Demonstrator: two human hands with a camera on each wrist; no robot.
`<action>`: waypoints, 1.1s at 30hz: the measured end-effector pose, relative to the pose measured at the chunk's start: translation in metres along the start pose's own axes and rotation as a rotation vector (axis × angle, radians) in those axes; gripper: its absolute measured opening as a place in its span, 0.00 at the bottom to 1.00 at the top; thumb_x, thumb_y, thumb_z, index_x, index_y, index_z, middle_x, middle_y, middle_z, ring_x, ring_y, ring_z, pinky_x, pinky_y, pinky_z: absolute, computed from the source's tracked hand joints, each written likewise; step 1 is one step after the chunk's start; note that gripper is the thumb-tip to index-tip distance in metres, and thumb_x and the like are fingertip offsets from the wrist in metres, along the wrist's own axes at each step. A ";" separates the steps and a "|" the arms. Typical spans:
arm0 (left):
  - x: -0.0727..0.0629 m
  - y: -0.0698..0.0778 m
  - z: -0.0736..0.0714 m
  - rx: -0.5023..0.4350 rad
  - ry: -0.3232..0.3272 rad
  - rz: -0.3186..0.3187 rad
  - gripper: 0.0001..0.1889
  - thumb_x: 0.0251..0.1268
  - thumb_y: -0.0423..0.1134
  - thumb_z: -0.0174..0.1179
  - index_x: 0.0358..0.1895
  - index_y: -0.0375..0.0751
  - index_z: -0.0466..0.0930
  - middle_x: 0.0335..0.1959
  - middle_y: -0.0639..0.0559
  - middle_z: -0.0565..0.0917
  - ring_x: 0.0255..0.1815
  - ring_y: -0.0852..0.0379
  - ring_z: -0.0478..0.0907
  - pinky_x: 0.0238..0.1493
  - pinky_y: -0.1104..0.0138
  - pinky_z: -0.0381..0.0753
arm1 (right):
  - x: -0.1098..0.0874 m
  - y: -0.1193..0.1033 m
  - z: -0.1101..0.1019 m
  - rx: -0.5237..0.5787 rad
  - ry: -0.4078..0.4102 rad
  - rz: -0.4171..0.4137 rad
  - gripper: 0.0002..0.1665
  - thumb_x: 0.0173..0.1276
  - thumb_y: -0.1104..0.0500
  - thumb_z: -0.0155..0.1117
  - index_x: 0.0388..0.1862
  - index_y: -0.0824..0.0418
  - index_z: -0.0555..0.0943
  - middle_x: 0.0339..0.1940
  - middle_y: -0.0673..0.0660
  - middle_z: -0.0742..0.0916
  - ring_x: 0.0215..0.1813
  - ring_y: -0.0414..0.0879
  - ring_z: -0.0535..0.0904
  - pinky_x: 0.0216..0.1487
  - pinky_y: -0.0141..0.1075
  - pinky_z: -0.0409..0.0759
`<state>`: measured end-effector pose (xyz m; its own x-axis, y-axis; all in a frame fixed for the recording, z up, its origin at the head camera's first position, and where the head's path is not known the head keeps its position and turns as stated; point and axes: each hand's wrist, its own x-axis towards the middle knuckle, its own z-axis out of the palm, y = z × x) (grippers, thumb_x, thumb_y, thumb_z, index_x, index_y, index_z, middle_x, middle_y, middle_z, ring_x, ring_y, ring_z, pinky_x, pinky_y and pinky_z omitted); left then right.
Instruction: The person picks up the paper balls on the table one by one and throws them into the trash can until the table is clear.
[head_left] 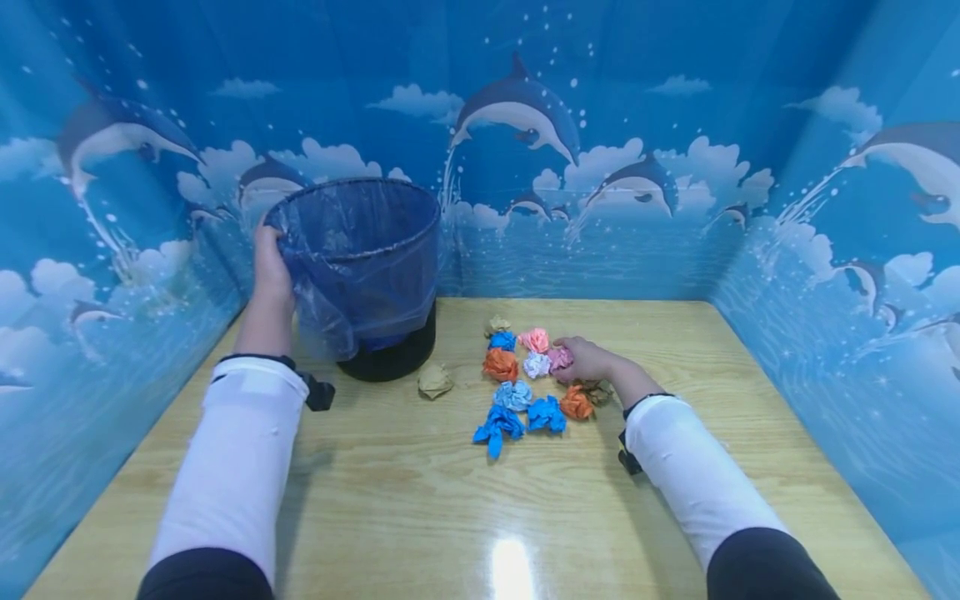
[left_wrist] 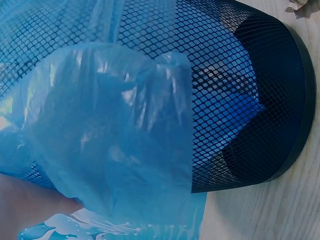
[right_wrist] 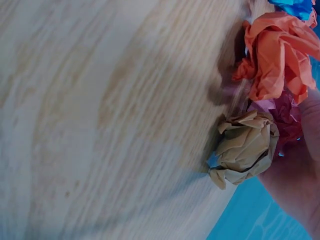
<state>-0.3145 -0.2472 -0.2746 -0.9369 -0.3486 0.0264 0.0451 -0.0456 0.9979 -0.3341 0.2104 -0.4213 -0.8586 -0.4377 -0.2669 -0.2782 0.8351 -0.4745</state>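
Note:
At the left stands a black mesh waste bin (head_left: 397, 354), lined with a translucent blue plastic bag (left_wrist: 115, 135) that folds over its rim. My left hand (head_left: 272, 265) grips the bin's rim on the left side; most of its fingers are hidden. My right hand (head_left: 588, 360) holds a dark pink crumpled paper ball (head_left: 559, 358) among the other balls. Close to that hand lie a brown paper ball (right_wrist: 245, 147) and an orange one (right_wrist: 280, 55). A white ball (head_left: 536, 364) and a light pink ball (head_left: 534, 339) sit just left of the held one.
Several more crumpled balls lie mid-table, including an orange one (head_left: 500, 364), a light blue one (head_left: 513, 396) and a bright blue one (head_left: 498, 427). A tan ball (head_left: 435, 381) rests beside the bin's base. Dolphin-printed curtains (head_left: 600, 250) border the wooden table (head_left: 420, 500).

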 end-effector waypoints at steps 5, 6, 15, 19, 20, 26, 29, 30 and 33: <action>0.001 -0.001 0.000 -0.005 0.004 0.005 0.30 0.73 0.50 0.28 0.77 0.64 0.42 0.79 0.63 0.42 0.78 0.61 0.42 0.68 0.62 0.49 | -0.002 -0.001 0.001 -0.027 0.007 -0.002 0.35 0.67 0.55 0.62 0.68 0.70 0.66 0.66 0.72 0.71 0.68 0.66 0.65 0.67 0.56 0.64; 0.001 -0.001 0.000 -0.002 0.005 0.003 0.30 0.72 0.50 0.28 0.78 0.64 0.41 0.79 0.64 0.42 0.78 0.61 0.41 0.68 0.63 0.49 | -0.003 -0.001 0.001 -0.035 0.009 -0.004 0.34 0.67 0.55 0.62 0.67 0.70 0.67 0.66 0.71 0.71 0.68 0.66 0.65 0.67 0.56 0.64; -0.001 0.001 0.001 0.026 0.032 -0.034 0.32 0.72 0.52 0.28 0.78 0.65 0.32 0.79 0.65 0.32 0.80 0.60 0.29 0.74 0.61 0.43 | -0.003 -0.006 0.006 -0.112 0.059 -0.011 0.34 0.65 0.55 0.63 0.66 0.70 0.69 0.64 0.72 0.72 0.65 0.68 0.65 0.65 0.56 0.66; -0.001 0.002 0.001 0.033 0.043 -0.045 0.32 0.72 0.53 0.29 0.78 0.66 0.32 0.79 0.65 0.31 0.79 0.60 0.28 0.75 0.59 0.42 | -0.003 -0.008 0.007 -0.121 0.063 0.019 0.33 0.66 0.55 0.62 0.66 0.69 0.68 0.65 0.71 0.71 0.66 0.67 0.65 0.65 0.56 0.65; -0.001 0.003 0.001 0.035 0.043 -0.046 0.32 0.72 0.53 0.29 0.78 0.66 0.32 0.79 0.65 0.31 0.79 0.60 0.28 0.75 0.59 0.42 | -0.003 -0.008 0.007 -0.123 0.063 0.021 0.33 0.67 0.55 0.62 0.66 0.69 0.68 0.65 0.71 0.71 0.66 0.67 0.65 0.65 0.56 0.66; 0.000 0.003 0.002 0.042 0.042 -0.050 0.32 0.72 0.53 0.28 0.77 0.67 0.32 0.79 0.65 0.30 0.79 0.60 0.27 0.75 0.59 0.41 | -0.004 -0.010 0.006 -0.150 0.074 0.001 0.31 0.66 0.57 0.62 0.64 0.71 0.69 0.62 0.72 0.73 0.63 0.67 0.68 0.63 0.55 0.68; 0.001 0.002 0.001 0.035 0.032 -0.050 0.32 0.72 0.53 0.28 0.77 0.67 0.31 0.79 0.65 0.31 0.79 0.60 0.28 0.75 0.60 0.41 | -0.007 -0.014 0.005 -0.174 0.082 -0.018 0.30 0.65 0.58 0.62 0.62 0.72 0.71 0.57 0.71 0.75 0.60 0.65 0.71 0.60 0.54 0.70; 0.001 0.002 0.001 0.033 0.028 -0.049 0.32 0.72 0.53 0.28 0.77 0.66 0.31 0.79 0.66 0.31 0.79 0.60 0.28 0.75 0.60 0.41 | -0.007 -0.015 0.005 -0.178 0.084 -0.022 0.29 0.64 0.59 0.62 0.61 0.72 0.71 0.56 0.71 0.76 0.58 0.65 0.72 0.59 0.53 0.71; 0.001 0.001 0.000 0.030 0.021 -0.044 0.32 0.72 0.52 0.28 0.78 0.66 0.31 0.79 0.66 0.31 0.79 0.61 0.28 0.75 0.60 0.41 | -0.008 -0.017 0.004 -0.208 0.093 -0.037 0.27 0.64 0.59 0.62 0.59 0.73 0.72 0.53 0.70 0.77 0.56 0.64 0.73 0.57 0.52 0.72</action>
<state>-0.3153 -0.2471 -0.2732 -0.9303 -0.3663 -0.0187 -0.0068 -0.0338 0.9994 -0.3205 0.1983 -0.4141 -0.8797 -0.4444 -0.1692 -0.3844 0.8740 -0.2972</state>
